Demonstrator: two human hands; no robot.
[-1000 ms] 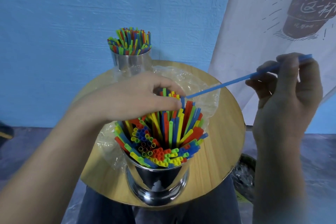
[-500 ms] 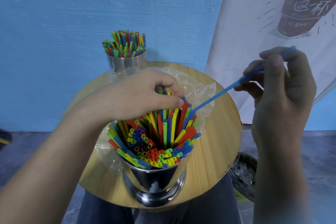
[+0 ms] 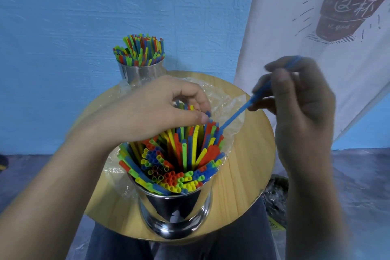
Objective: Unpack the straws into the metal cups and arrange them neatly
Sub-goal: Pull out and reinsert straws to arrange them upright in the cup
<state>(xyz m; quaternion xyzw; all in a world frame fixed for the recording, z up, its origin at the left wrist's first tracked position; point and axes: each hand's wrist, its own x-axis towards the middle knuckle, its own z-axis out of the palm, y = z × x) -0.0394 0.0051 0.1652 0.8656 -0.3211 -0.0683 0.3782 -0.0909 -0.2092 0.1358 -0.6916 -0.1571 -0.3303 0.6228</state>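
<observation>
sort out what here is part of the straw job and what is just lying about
Job in hand:
near metal cup
near straws, gripped by the left hand
blue straw, pinched in the right hand
far metal cup with far straws
clear plastic bag

Just there:
round wooden table
white banner
dark object beside the table

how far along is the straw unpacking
Done: the far cup is packed full, and the near cup is crowded with straws. In hand: the right hand holds one blue straw angled toward the near cup, while the left hand pinches straws at the bundle's back. Left: seat that straw and straighten the fanned, leaning bundle; plastic wrap lies on the table.
</observation>
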